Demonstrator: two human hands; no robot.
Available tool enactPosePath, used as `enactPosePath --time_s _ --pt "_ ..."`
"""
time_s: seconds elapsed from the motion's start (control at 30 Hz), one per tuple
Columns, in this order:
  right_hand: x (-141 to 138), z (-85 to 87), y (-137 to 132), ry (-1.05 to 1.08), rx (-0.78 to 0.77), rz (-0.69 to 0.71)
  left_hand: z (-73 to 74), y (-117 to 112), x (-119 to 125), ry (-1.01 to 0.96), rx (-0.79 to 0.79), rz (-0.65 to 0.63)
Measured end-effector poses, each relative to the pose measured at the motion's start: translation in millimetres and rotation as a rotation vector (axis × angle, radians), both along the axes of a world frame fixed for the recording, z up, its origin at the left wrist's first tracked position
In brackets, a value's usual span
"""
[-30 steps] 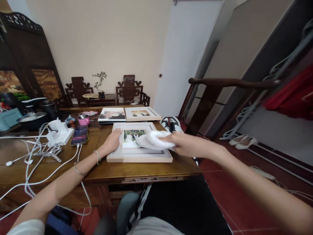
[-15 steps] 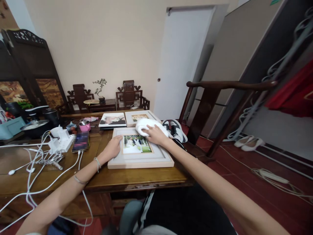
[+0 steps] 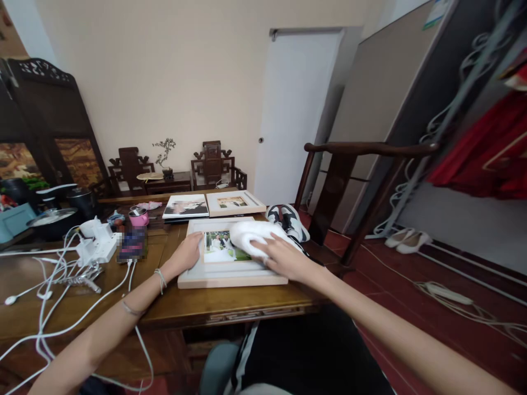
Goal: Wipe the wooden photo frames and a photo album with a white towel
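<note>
A light wooden picture frame [image 3: 230,282] with a wide pale mat and a photo of two people lies flat near the table's front edge. My left hand [image 3: 190,249] grips its left side, fingers curled at the border. Bunched under my right hand [image 3: 283,253] is a white cloth [image 3: 249,233], pressed on the right part of the frame and covering some of the photo. Behind lie a second framed picture [image 3: 242,202] and a photo panel [image 3: 185,205].
Left on the wooden table [image 3: 197,302] are a white power strip [image 3: 101,247] with tangled cables, a phone [image 3: 132,244], a pink cup [image 3: 139,216] and a black pot [image 3: 53,224]. A wooden chair [image 3: 335,181] holding sneakers [image 3: 290,219] stands close on the right.
My right hand has slid the white cloth from the frame's far right corner toward its near right side, now over part of the photo. My left hand stays on the left side.
</note>
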State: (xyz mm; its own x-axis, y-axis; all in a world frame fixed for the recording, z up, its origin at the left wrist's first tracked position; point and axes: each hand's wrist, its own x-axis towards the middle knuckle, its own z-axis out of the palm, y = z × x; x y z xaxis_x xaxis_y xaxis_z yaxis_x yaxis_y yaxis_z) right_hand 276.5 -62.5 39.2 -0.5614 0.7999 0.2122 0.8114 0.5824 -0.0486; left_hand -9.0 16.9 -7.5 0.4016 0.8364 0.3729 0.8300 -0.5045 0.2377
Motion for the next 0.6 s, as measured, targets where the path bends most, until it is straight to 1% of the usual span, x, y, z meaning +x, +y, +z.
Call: enactPosePath --time_s 0.07,0.13,0.2,0.23,0.27,0.3,0.33,0.4,0.5,0.57,0.6 --pt "-5.1 -4.0 42.6 -0.014 0.045 -0.064 0.6 0.8 -0.5 0.011 0.007 0.000" --pt "-10.0 -6.0 78.5 -0.035 0.068 -0.110 0.3 1.9 -1.4 0.008 0.017 0.004" --pt "-12.9 -6.2 97.7 -0.051 0.069 -0.115 -0.5 3.0 -2.1 0.002 0.027 0.010" --pt "-13.2 -6.2 99.2 -0.056 0.064 -0.099 -1.1 3.4 -2.2 -0.001 0.030 0.012" --pt "-12.7 -6.4 95.0 -0.062 0.059 -0.072 -1.7 3.7 -2.2 -0.003 0.032 0.012" --pt "-11.5 -6.8 85.2 -0.066 0.057 -0.040 -2.3 3.8 -1.9 -0.008 0.032 0.011" --pt "-9.9 -7.4 70.7 -0.069 0.058 -0.007 -2.9 3.8 -1.5 -0.014 0.029 0.010" --pt "-6.2 -8.9 31.7 -0.066 0.067 0.041 -3.8 3.4 -0.2 -0.031 0.025 0.016" --pt "-4.2 -9.0 -27.9 -0.050 0.058 0.051 -4.3 2.2 2.0 -0.032 0.018 0.031" --pt "-10.4 -6.4 -51.7 -0.030 0.024 0.042 -4.0 1.4 3.2 -0.019 0.009 0.036" --pt "-16.8 -4.5 -56.8 -0.019 0.002 0.041 -3.7 1.1 3.7 -0.014 0.006 0.036"
